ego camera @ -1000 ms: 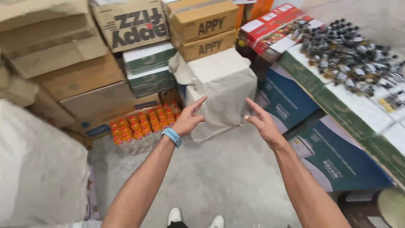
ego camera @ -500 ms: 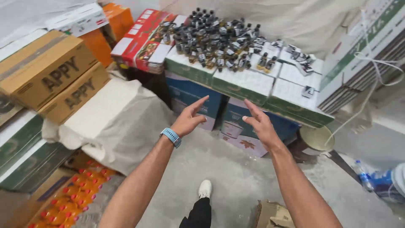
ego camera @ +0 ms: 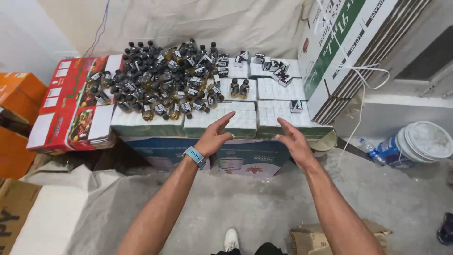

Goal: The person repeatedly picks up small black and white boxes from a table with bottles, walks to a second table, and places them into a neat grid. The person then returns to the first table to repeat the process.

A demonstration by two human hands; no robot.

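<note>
Left hand (ego camera: pixel 213 136) & right hand (ego camera: pixel 293 141) open, empty, near box stack (ego camera: pixel 245 123) w/ small bottles (ego camera: pixel 163 85).

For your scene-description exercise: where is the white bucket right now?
In the head view, the white bucket sits on the floor at the far right, beside a small plastic bottle and below the leaning flat cartons.

Two hands, left (ego camera: pixel 213 137) and right (ego camera: pixel 293 141); dozens of small bottles (ego camera: pixel 160 85); one white bucket (ego camera: pixel 422 141); one red carton (ego camera: pixel 71 111).
</note>
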